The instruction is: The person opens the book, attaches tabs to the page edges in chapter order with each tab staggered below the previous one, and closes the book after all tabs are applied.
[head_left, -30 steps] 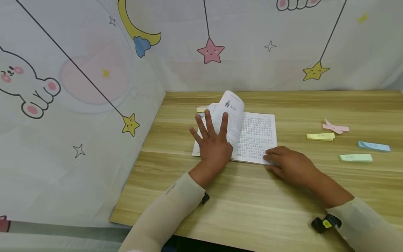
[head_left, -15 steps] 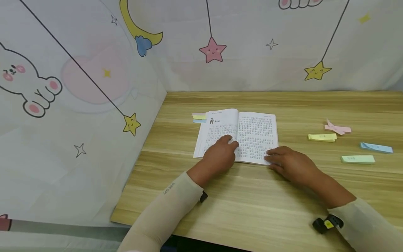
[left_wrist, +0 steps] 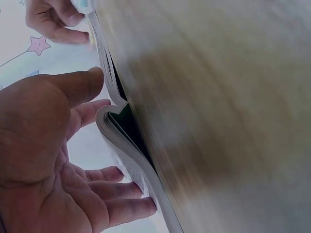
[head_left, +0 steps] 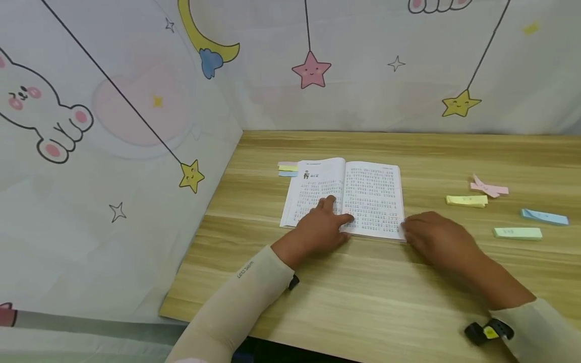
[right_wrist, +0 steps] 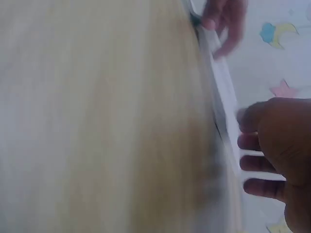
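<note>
On the wooden table (head_left: 408, 302) lies an open book (head_left: 358, 196) full of tiny print; the left hand (head_left: 320, 229) presses it flat, the right hand (head_left: 436, 239) rests loose beside it.

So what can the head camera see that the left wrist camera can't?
Only the head view shows the whole wooden table, the printed pages lying open, the coloured paper strips at the right, the tabs beside the book's left page, and the curtain's pink star.

Only the left wrist view shows the book's stacked page edges from the side and the left palm.

Both show the open book, the left hand resting on it, and the right hand at its corner.
</note>
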### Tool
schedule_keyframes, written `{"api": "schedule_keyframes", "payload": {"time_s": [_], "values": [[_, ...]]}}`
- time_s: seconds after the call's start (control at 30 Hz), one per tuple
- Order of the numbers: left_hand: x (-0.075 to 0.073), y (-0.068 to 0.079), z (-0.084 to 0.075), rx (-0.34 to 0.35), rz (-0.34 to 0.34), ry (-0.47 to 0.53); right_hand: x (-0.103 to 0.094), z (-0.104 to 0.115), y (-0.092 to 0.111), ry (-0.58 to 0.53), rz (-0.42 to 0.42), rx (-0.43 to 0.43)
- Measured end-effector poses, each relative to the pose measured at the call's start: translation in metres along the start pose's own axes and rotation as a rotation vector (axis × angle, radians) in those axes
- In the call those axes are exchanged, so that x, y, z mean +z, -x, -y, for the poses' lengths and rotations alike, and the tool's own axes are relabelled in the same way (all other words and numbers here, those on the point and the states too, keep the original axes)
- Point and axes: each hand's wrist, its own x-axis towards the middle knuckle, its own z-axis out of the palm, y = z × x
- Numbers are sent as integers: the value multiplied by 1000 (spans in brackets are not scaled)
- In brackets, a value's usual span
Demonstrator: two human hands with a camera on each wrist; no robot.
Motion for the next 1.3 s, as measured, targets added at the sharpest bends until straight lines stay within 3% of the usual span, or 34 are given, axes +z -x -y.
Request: {"api": "schedule_keyframes", "payload": {"time_s": [0.13, 0.2, 0.33, 0.47, 0.7, 1.0, 1.3], "values": [[-1, 1, -2, -2, 12, 22, -31, -31, 28, 107, -44, 251], [-2, 1, -2, -2, 13, 35, -44, -49, 43, 143, 13, 382], [-3, 2, -1, -3, 15, 35, -55, -79, 66, 175, 182, 486], [-4, 3, 0, -4, 11, 26, -54, -95, 75, 166, 265, 483], [-4, 2, 0, 4, 1, 34, -52, -100, 78, 132, 248, 510], [-3, 3, 1, 15, -22, 29, -59, -104, 77, 6, 233, 577], [-3, 3, 2, 19, -27, 22, -58, -103, 78, 149, 14, 436]]}}
